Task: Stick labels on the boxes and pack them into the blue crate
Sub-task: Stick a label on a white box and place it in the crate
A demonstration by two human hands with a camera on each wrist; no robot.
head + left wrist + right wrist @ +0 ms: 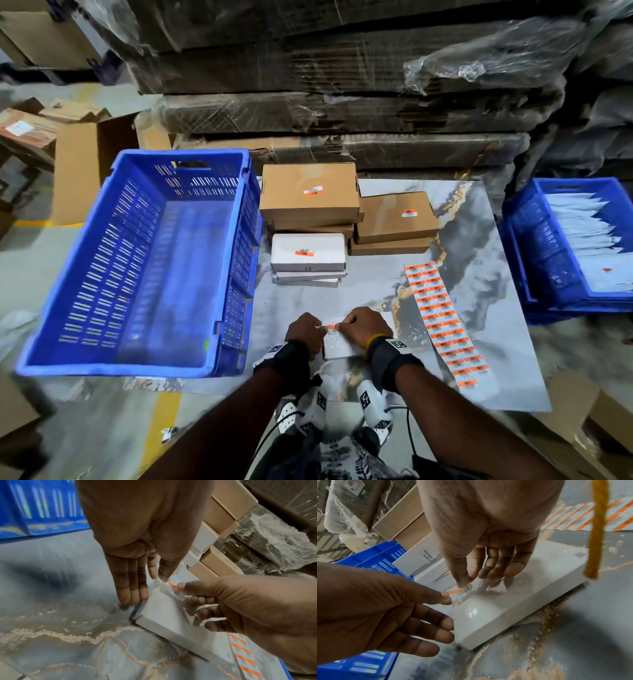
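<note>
An orange label (332, 328) is held pinched by its ends between the left hand (303, 330) and right hand (364, 325), over the far edge of a white box (342, 347) laid on the marble slab (479, 308) right of the blue crate (113, 370); label print is blurred beyond reading.

Inside blue crate (102, 260) free; box stacks (308, 202) beside right wall.

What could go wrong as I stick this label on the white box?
The label is pinched at both ends by the left hand and right hand, bowed above the white box, so it may land creased or crooked. The box's clear wrap looks loose there; the label might grip wrinkled film and peel later.
</note>
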